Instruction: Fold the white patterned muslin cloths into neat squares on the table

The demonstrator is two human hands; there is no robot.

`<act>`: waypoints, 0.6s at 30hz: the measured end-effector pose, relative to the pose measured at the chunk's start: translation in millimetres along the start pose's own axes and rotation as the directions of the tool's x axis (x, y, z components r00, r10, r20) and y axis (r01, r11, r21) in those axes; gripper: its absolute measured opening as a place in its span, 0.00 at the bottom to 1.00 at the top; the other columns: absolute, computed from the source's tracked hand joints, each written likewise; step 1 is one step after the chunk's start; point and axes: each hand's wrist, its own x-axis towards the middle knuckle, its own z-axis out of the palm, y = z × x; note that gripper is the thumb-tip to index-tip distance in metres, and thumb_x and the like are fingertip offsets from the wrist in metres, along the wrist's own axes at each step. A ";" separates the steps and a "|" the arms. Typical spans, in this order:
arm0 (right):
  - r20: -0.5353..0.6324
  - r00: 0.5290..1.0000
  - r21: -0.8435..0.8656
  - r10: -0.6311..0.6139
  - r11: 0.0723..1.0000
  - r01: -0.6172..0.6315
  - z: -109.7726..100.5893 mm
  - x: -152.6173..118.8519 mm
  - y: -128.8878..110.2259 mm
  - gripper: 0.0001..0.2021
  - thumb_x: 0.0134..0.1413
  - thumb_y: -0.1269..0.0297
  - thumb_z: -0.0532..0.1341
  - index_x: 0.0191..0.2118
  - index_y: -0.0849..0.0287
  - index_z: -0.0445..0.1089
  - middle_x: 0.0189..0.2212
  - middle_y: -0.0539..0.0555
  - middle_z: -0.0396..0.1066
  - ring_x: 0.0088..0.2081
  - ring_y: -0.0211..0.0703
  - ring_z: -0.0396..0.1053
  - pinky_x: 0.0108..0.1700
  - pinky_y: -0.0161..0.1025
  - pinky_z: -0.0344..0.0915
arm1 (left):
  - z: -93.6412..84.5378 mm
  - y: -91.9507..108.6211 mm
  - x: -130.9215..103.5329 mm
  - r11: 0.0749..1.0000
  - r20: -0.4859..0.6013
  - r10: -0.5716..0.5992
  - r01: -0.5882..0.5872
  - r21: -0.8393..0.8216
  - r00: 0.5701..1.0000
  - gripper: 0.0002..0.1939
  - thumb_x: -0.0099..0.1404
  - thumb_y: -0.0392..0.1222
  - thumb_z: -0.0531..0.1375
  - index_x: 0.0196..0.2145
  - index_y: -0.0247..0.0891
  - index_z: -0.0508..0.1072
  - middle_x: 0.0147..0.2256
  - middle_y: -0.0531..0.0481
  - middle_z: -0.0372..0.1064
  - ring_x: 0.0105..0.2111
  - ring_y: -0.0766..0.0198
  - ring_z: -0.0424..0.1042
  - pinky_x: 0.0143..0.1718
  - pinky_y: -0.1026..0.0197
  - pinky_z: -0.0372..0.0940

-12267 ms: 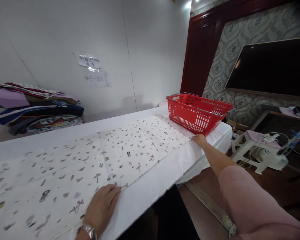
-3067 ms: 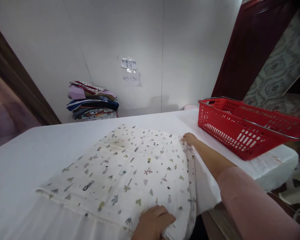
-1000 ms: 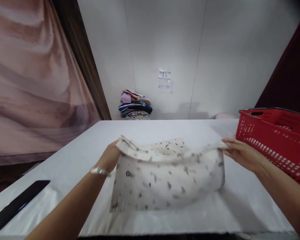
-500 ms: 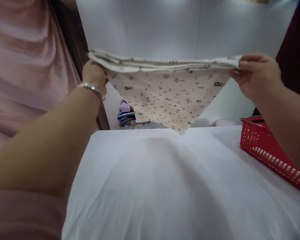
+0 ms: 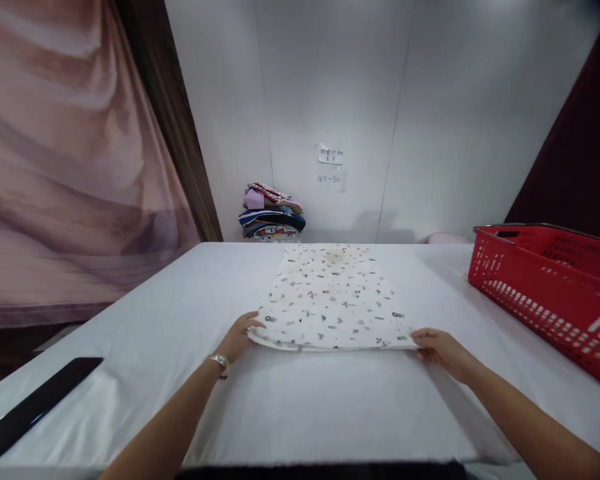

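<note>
A white cloth (image 5: 330, 293) with a small scattered print lies folded in layers on the white-covered table (image 5: 340, 413), stretching away to the far edge. My left hand (image 5: 241, 335), with a silver bracelet at the wrist, pinches its near left corner. At the near right corner, my right hand (image 5: 443, 350) grips the layers between thumb and fingers. The near edge runs almost straight between both hands, with its layers showing slightly at the left. What kind of cloth item it is, I cannot tell.
A red plastic basket (image 5: 540, 293) stands at the right. On the left lies a flat black object (image 5: 40, 407), perhaps a phone. Folded fabrics (image 5: 273, 217) are stacked beyond the far edge. Paper notes (image 5: 330, 155) hang on the wall; a pink curtain (image 5: 80, 167) drapes at left.
Both hands have come down and nearer with the cloth, which hung in the air before and now lies flat on the table. More of the table shows.
</note>
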 end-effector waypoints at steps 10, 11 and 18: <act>-0.086 0.996 -0.198 -0.034 0.980 0.016 -3.7 -25.8 29.0 0.08 0.37 0.66 0.64 0.29 0.60 0.71 0.20 0.49 0.68 0.20 0.33 0.64 0.23 0.31 0.63 | 6.8 -13.5 -32.8 0.995 0.099 -0.080 0.074 0.067 0.992 0.15 0.47 0.35 0.55 0.32 0.40 0.77 0.53 0.49 0.63 0.53 0.54 0.61 0.56 0.54 0.56; -0.108 0.992 -0.268 -0.059 0.963 0.028 -2.7 -26.2 32.0 0.08 0.39 0.65 0.63 0.30 0.60 0.71 0.19 0.48 0.67 0.20 0.33 0.63 0.22 0.31 0.61 | 9.7 -14.6 -35.5 0.995 0.096 -0.088 0.082 0.063 0.992 0.16 0.47 0.35 0.54 0.34 0.40 0.76 0.53 0.49 0.63 0.53 0.55 0.61 0.56 0.54 0.56; -0.016 0.928 -0.805 -0.373 0.555 0.209 -4.6 -36.0 42.4 0.16 0.49 0.56 0.56 0.41 0.57 0.72 0.35 0.55 0.72 0.35 0.44 0.68 0.39 0.40 0.64 | 11.8 -4.0 -64.2 0.997 0.023 -0.044 0.042 0.068 0.999 0.25 0.51 0.37 0.52 0.48 0.38 0.70 0.58 0.45 0.54 0.55 0.55 0.60 0.54 0.56 0.59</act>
